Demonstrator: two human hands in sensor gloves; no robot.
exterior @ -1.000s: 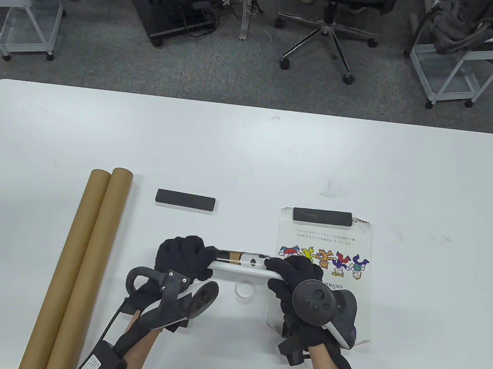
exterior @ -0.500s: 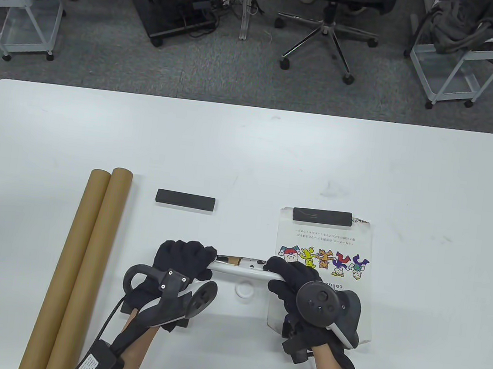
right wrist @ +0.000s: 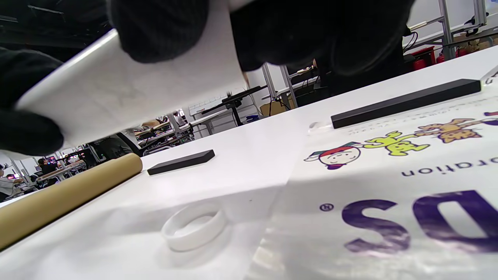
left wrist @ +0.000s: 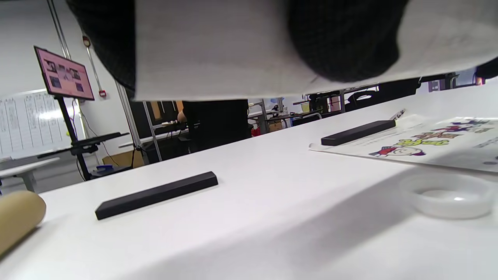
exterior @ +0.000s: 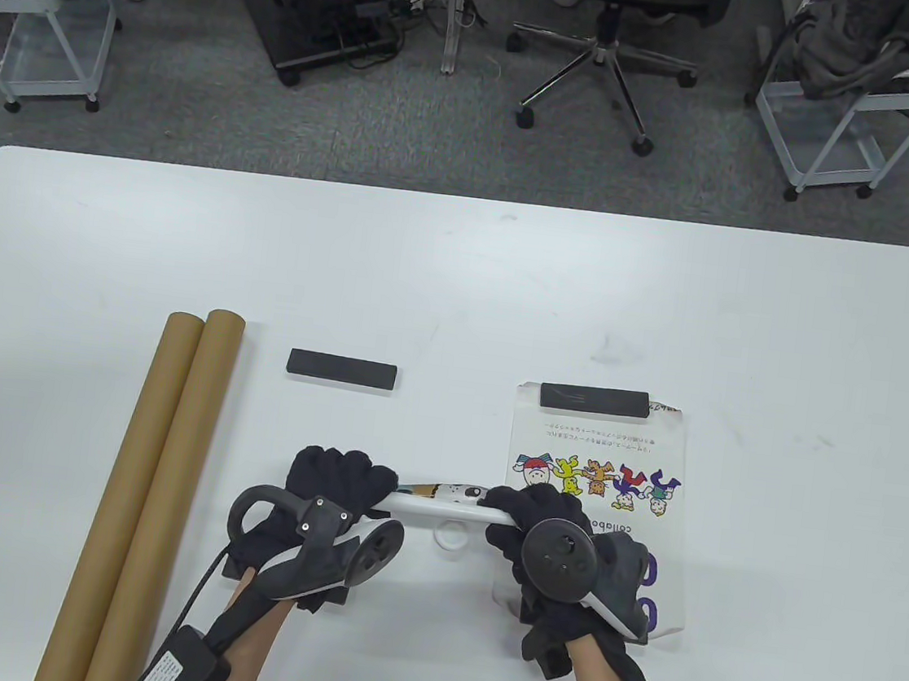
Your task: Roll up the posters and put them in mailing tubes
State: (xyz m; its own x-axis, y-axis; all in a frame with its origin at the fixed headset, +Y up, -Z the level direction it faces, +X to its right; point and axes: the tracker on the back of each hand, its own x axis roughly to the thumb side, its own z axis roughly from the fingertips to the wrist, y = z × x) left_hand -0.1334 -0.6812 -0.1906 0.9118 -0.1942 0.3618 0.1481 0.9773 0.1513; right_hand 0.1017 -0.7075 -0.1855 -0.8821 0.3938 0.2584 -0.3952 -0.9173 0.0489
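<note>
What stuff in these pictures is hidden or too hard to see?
- Rolled poster: both ends hidden in the table view, inside the left hand and right hand.
- Flat poster: its near part is covered by the right hand; the small print is too tiny to read.
- Cardboard tubes: near ends cut off by the table view's bottom edge.
- White ring: what it is cannot be told.

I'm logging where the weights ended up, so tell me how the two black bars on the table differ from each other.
The left black bar lies straight on the bare table, while the right black bar sits on the far edge of the flat poster, pinning it. The left one lies nearer the cardboard tubes; the right one is farther from them. Both look alike: flat, dark, lying crosswise, untouched by either hand.
</note>
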